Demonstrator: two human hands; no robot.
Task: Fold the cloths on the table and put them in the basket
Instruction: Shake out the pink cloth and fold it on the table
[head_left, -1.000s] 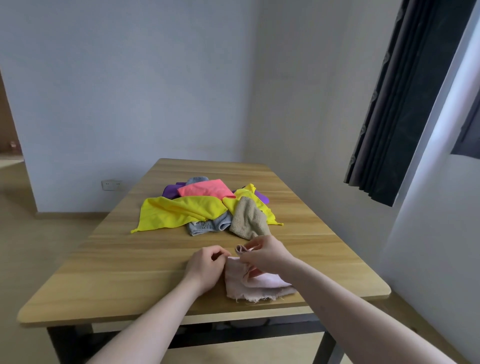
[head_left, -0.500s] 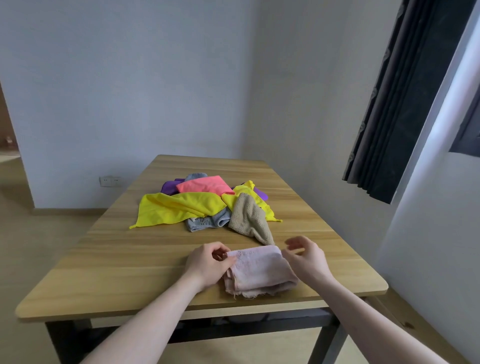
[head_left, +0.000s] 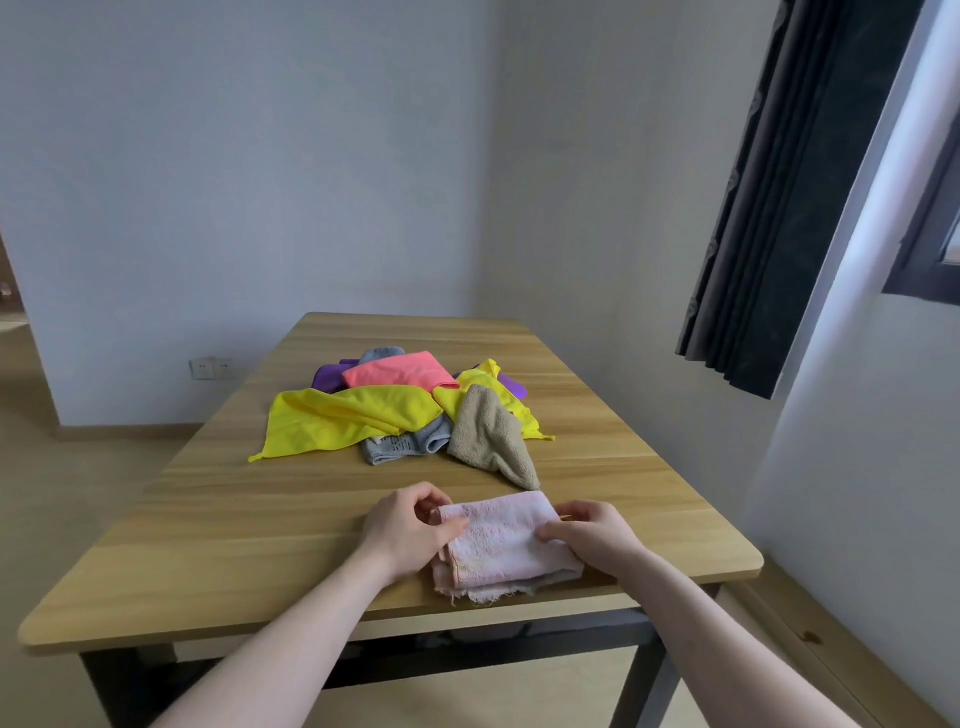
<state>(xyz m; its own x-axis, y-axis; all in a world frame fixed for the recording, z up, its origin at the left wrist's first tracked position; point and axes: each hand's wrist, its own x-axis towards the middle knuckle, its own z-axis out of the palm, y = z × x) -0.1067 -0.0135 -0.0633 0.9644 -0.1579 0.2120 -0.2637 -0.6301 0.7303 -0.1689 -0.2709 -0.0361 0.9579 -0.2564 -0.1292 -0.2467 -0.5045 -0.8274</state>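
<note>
A pale pink cloth (head_left: 504, 545) lies folded near the front edge of the wooden table (head_left: 260, 530). My left hand (head_left: 410, 527) pinches its far left corner. My right hand (head_left: 592, 530) rests on its right edge, thumb on top and fingers at the side. Farther back is a heap of loose cloths: a yellow one (head_left: 337, 423), a coral one (head_left: 400, 371), a grey one (head_left: 405, 447), a tan one (head_left: 491, 441) and a purple one (head_left: 327, 376). No basket is in view.
A dark curtain (head_left: 779, 208) hangs by a window at the right. White walls stand behind and to the right of the table. A wall socket (head_left: 210, 368) sits low on the back wall. Pale floor runs along the left.
The pink cloth was folded over into a flat rectangle. My right hand let go of the corner, swung out to the right, then came back onto the cloth's right edge.
</note>
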